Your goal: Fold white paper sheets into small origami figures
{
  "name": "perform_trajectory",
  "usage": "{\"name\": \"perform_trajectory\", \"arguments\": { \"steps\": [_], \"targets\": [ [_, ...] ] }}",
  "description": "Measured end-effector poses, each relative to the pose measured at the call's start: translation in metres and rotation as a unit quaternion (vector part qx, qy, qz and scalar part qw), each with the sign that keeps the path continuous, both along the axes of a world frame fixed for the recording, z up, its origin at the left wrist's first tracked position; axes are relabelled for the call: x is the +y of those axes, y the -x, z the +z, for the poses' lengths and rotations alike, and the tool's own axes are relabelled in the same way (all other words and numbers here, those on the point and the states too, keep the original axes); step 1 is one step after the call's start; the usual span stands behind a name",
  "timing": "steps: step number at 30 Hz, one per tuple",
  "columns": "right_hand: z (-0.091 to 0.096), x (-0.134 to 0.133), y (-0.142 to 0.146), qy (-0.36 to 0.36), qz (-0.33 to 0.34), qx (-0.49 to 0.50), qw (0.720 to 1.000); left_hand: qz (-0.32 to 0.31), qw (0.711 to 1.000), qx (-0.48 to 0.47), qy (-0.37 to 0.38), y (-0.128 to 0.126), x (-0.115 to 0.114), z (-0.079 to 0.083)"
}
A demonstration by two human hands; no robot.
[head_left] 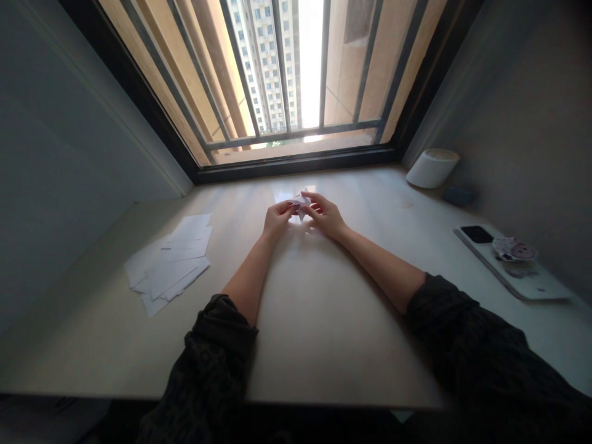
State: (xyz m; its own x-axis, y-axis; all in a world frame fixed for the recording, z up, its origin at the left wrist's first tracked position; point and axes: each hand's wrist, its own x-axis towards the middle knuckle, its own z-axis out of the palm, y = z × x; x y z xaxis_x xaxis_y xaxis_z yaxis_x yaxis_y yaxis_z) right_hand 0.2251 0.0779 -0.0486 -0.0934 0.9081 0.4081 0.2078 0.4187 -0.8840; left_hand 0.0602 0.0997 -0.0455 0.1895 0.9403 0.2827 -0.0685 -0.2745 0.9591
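Observation:
A small folded piece of white paper (301, 201) with pointed corners is held up between my two hands, just above the pale tabletop. My left hand (278, 219) pinches its left side between thumb and fingers. On the other side, my right hand (326, 216) grips the paper, with the thumb low and the forefinger near the top point. Fingers cover part of the folds, so the exact shape is hard to make out. Both forearms reach forward over the table from dark rolled sleeves.
Loose white paper sheets (178, 262) lie overlapping at the left. To the right are a phone (513, 262) with a cartoon grip on its back, a white cylindrical object (433, 168) and a small dark object (459, 196). A barred window (296, 161) stands behind the table (324, 345).

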Motion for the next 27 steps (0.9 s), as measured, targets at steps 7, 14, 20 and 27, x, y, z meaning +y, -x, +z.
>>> {"name": "perform_trajectory", "arguments": {
  "steps": [7,14,20,27],
  "targets": [
    [0.001,-0.001,-0.001,-0.021,-0.060,-0.052,0.997,0.004,0.998,0.050,-0.023,0.001,-0.001,0.000],
    [0.001,-0.002,-0.003,-0.045,-0.080,-0.065,0.994,0.031,0.992,0.116,-0.047,0.002,-0.002,-0.001],
    [0.002,-0.001,-0.004,-0.056,-0.133,-0.089,0.986,0.047,0.976,0.166,-0.130,0.001,-0.008,0.005],
    [0.004,-0.003,-0.004,-0.085,-0.157,-0.157,0.971,0.098,0.961,0.188,-0.179,0.000,-0.014,0.009]
  ]
}}
